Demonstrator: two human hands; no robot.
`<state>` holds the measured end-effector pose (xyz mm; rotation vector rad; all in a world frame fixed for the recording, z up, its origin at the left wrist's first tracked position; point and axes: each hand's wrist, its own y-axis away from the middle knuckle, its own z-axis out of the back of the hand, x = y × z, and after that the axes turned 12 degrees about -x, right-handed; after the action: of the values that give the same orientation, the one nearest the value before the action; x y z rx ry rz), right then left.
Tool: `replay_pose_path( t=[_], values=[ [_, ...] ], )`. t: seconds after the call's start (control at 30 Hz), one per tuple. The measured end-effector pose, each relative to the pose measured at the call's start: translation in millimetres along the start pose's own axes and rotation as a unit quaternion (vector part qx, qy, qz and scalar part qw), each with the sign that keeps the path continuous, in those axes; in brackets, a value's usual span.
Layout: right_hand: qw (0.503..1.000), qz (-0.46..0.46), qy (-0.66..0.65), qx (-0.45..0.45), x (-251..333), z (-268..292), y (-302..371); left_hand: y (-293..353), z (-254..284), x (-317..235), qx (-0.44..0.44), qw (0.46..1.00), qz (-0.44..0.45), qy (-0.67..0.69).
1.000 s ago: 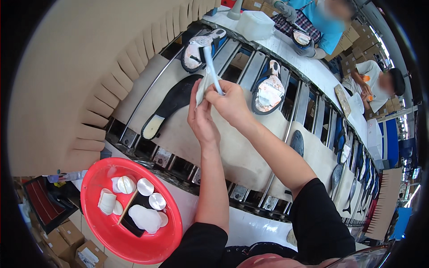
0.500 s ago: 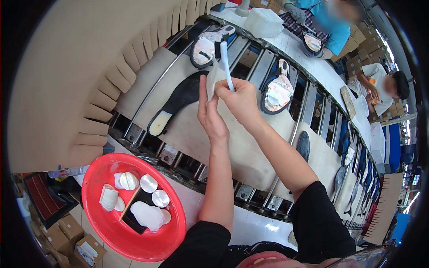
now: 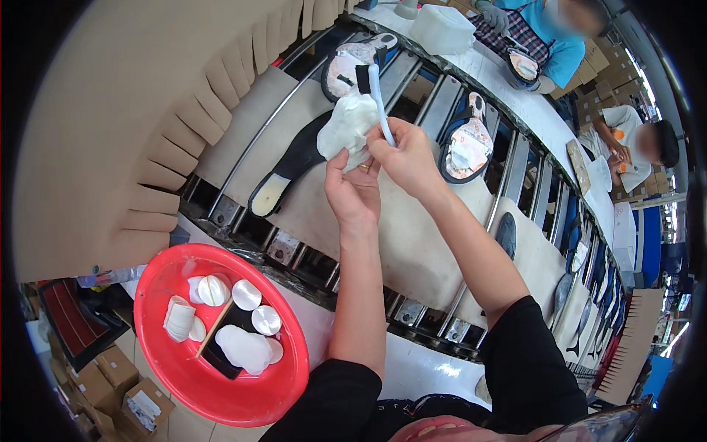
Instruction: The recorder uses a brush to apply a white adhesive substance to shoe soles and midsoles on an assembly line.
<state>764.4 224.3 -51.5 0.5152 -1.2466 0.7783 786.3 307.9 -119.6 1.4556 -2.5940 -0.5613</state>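
Observation:
Between thumb and fingers, my left hand [image 3: 353, 193] holds a flat, irregular white piece [image 3: 345, 125] that looks soft and pad-like. My right hand [image 3: 407, 157] grips a brush [image 3: 376, 92] with a pale handle and black bristles. The bristles stand at the upper edge of the white piece; whether they touch it I cannot tell. Fingers of my right hand are right beside the piece. Below and left of the piece lies a black insole [image 3: 294, 163] with a cream heel patch. Past it rests a shoe sole with straps [image 3: 345, 66], and another strapped sole [image 3: 469, 151] lies to the right.
A conveyor of metal rollers with beige sheets [image 3: 412, 254] runs under my hands. A red basin [image 3: 162, 376] at lower left holds white pads and round white pieces. Cut cardboard [image 3: 96, 132] stands at left. Across the line, a gloved person [image 3: 567, 55] handles a sole; another sits beyond.
The white piece has turned from edge-on to show its broad face. My left hand has rotated with it, fingers now curled behind. The brush has moved slightly right and down.

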Motion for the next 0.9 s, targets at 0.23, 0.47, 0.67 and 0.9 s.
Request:
replay_pose_path(
  t=[0.23,0.47,0.67,0.9],
  values=[
    [0.997,-0.012,0.047,0.057,6,24,-10,18,-29,-7,0.007,0.96,-0.098,-0.261],
    [0.996,0.023,0.051,-0.067,-3,5,7,10,-21,9,0.034,0.965,-0.132,-0.225],
    [0.995,0.073,0.069,-0.003,-27,8,-2,12,-24,7,-0.057,0.952,-0.17,-0.249],
    [0.995,0.041,0.04,0.082,-20,13,17,13,-23,-3,-0.237,0.951,-0.114,-0.165]
  ],
)
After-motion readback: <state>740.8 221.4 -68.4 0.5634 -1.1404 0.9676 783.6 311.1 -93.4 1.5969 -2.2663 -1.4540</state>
